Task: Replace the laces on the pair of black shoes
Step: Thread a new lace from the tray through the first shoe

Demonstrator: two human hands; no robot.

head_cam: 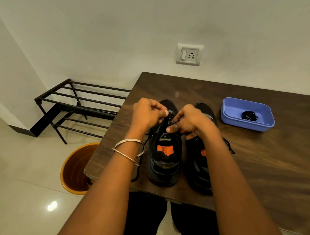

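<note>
I am pinching the black lace [166,120] with both hands, left hand [146,114] and right hand [191,122], over the left shoe [164,159]. Its long axis is running from the counter's [264,164] near edge away from me; both hands are equally near.

The left shoe's orange insole [161,148] reads "ush"; other lettering is illegible.
</note>
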